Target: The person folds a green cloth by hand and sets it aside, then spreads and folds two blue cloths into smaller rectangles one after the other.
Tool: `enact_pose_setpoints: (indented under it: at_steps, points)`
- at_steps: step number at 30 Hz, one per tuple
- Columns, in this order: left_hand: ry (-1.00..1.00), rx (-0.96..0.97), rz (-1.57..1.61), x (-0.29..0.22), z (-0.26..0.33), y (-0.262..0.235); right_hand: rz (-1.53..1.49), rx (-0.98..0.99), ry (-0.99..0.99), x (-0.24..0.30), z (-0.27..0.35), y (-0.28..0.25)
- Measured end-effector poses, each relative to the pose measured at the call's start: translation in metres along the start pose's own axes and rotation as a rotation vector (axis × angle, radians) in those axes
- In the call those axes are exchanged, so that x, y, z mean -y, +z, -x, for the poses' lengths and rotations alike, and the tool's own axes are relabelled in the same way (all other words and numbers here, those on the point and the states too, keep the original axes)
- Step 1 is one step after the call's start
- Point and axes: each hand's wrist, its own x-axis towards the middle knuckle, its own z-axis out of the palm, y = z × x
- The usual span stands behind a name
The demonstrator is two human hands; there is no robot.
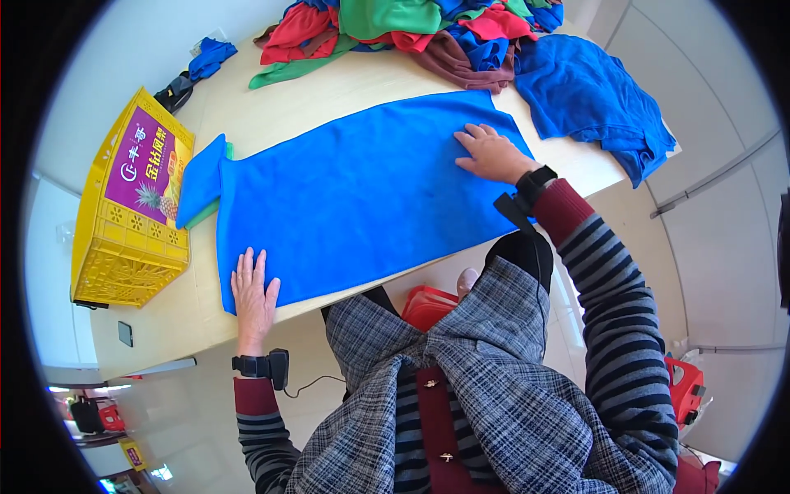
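A blue cloth (354,193) is spread flat on the table (247,107). It is pinned at opposite ends by the left hand (253,298) and right hand (492,154), palms open and well apart, seemingly so it stays smooth.

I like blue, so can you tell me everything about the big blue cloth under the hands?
The blue cloth is a bright, soft-looking fabric, a plain long rectangle spread flat and smooth on the pale table. It lies slantwise, with one end near the clothes pile and the other end near the yellow crate, where a narrower blue flap sticks out. The left hand presses flat on its near corner, and the right hand presses flat near its far end.
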Motion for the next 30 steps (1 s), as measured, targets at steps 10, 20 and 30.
enact_pose_setpoints:
  at_steps: [10,20,30]
  points:
    - [0.002,0.05,0.029,0.005,0.019,-0.019,-0.298,0.161,0.06,-0.01,-0.006,-0.051]
    - [0.119,-0.185,0.165,0.051,-0.112,-0.012,0.089,-0.219,0.019,-0.078,-0.061,0.034]
    - [-0.129,-0.514,-0.079,0.103,-0.149,-0.041,0.172,-0.224,0.077,-0.052,-0.049,0.042]
